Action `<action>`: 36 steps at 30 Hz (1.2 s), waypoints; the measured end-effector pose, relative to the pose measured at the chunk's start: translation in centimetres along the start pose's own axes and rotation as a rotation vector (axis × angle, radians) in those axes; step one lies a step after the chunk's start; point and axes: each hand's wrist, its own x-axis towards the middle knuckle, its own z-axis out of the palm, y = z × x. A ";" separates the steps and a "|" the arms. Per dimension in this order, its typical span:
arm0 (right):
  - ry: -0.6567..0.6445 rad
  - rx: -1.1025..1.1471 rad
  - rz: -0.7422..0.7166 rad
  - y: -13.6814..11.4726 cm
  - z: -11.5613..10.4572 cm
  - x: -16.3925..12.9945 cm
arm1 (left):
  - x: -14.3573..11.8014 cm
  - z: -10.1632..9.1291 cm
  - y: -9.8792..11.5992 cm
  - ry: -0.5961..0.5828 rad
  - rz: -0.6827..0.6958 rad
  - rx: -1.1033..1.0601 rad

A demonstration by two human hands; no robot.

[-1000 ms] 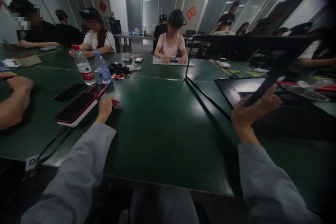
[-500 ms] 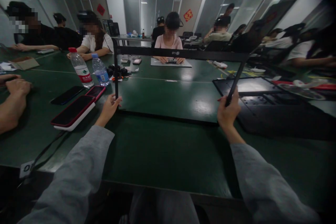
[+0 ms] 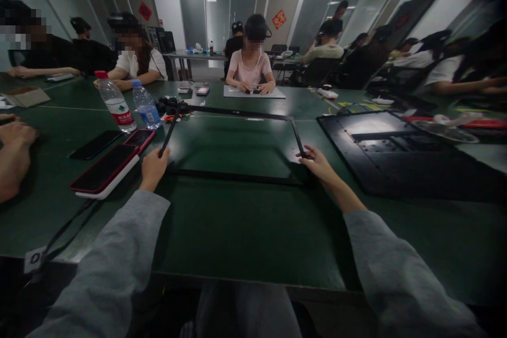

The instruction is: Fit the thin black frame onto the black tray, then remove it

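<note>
A person in grey sleeves sits at a dark green table (image 3: 245,222), seen from a camera on their own head. Both hands hold a thin black rectangular frame (image 3: 237,175) — an empty bezel, open in the middle so the tabletop shows through.

The left hand (image 3: 153,166) has its fingers curled shut around the frame's left bar near the front corner. The right hand (image 3: 320,163) rests on the right bar near its front corner, fingers stretched along it and pinching lightly.

Half a second ago the frame stood upright between the hands, its top bar level with the faces across the table. A second ago only the right hand held it, off to the right, while the left rested on the table. Now it has been tipped away and lowered: its near bar lies on the table, its far bar close to the surface, whether quite touching I cannot tell. It seems all but laid flat, centred before the person.

To the left, just beside the left hand, a red-edged phone (image 3: 105,170) lies on a white slab, with two more phones and two water bottles (image 3: 114,100) behind. To the right lies a large black panel (image 3: 396,150). Another person's hand (image 3: 13,153) rests at the far left; others sit across the table.
</note>
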 end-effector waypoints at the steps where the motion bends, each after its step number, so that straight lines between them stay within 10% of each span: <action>1: -0.021 -0.030 -0.028 0.2 0.2 0.0 | -0.1 -0.1 0.0 0.002 -0.011 0.011; 13: 0.103 -0.387 -0.066 0.9 0.9 -0.4 | -0.9 0.4 0.3 -0.085 0.067 0.186; 36: 0.269 -0.355 -0.047 -0.5 0.2 -1.1 | -1.5 -0.2 1.2 -0.127 0.067 0.242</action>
